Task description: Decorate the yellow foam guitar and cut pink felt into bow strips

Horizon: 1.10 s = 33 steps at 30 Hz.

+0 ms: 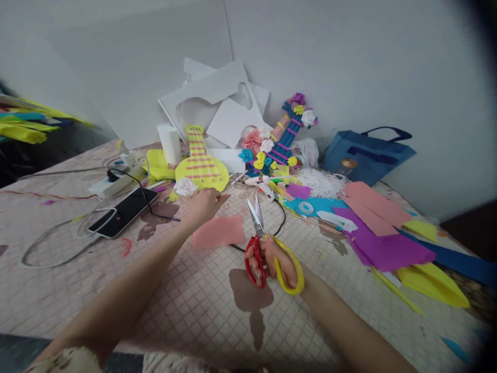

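Note:
My right hand (276, 261) has its fingers through the red and yellow handles of a pair of scissors (259, 235), blades slightly apart and pointing away from me. My left hand (204, 203) reaches forward, fingers curled, its fingertips near a white paper flower (185, 187) and the base of a yellow paper guitar (201, 168). I cannot make out anything held in it. A pink paper piece (219, 231) lies flat on the mat just below that hand, left of the scissors.
A phone (123, 211) with cables and a power strip (116, 181) lie at the left. A blue flowered paper guitar (280, 140), white card cut-outs (217, 103), a blue bag (367, 154) and purple, pink and yellow sheets (384, 243) crowd the back and right.

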Motion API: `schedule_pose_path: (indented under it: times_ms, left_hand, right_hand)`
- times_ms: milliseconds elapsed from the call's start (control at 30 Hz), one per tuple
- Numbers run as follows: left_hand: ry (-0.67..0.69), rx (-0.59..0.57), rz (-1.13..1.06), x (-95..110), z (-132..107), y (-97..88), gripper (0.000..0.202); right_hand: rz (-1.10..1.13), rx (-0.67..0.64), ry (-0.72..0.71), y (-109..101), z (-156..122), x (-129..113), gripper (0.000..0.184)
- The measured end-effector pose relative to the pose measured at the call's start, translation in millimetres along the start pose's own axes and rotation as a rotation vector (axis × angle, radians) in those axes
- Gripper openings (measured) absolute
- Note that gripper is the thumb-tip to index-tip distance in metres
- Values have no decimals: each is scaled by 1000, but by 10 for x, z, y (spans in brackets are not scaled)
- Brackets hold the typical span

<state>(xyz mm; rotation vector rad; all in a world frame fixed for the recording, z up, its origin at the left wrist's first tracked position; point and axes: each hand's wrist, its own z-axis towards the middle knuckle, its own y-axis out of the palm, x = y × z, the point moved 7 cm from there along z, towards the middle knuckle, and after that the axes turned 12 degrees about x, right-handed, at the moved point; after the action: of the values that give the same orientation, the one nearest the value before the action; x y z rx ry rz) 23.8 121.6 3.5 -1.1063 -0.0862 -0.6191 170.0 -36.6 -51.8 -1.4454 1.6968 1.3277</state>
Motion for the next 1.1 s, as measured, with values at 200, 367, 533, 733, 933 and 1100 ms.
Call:
schedule_pose_path:
  times_ms: [200, 367, 533, 733, 933, 1100]
  left_hand:
    - [-12, -369, -256, -3, -123, 376, 32]
    - [-31, -406, -283, 21, -150, 461, 29]
    - [-21, -460, -374, 86, -144, 433, 13]
    - [-51, -470, -437, 67, -126, 430, 23]
    - [-59, -534, -480, 100, -200, 506, 39]
    - [-5, -560, -479, 220, -195, 351, 20]
  right_hand:
    - [58, -19, 23, -30, 44, 3, 64]
    - [45, -1, 25, -54, 53, -8, 64]
    - [-9, 191, -158, -242, 80, -180, 58]
    - [-233, 430, -408, -490, 86, -453, 37]
    - [-225, 427, -338, -507, 142, -397, 38]
    - [-235, 430, -348, -471, 143, -401, 40]
